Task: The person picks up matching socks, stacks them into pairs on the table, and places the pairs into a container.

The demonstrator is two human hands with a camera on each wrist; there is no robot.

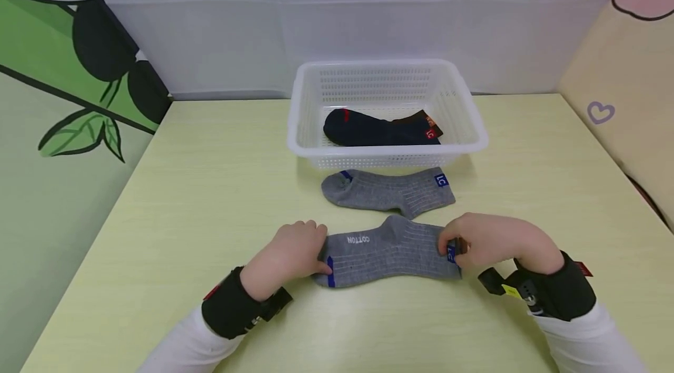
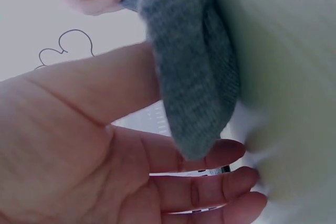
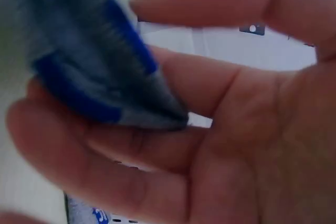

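Observation:
A grey sock (image 1: 376, 253) with "COTTON" lettering and blue marks lies sideways on the table in front of me. At its toe end, my left hand (image 1: 295, 247) pinches the fabric, thumb on top; the left wrist view shows the toe (image 2: 191, 87) between thumb and fingers. My right hand (image 1: 489, 238) holds the cuff at the other end. Up close in the right wrist view, the blue-marked cuff (image 3: 100, 72) sits between the thumb and curled fingers, somewhat blurred. A second grey sock (image 1: 387, 190) lies just beyond, parallel to the first.
Behind the socks stands a white plastic basket (image 1: 387, 151) with dark socks (image 1: 376, 129) inside, one with red marks. The pale wooden table (image 1: 210, 186) meets a white cloth wall (image 1: 210, 40) at the back and printed panels at both sides.

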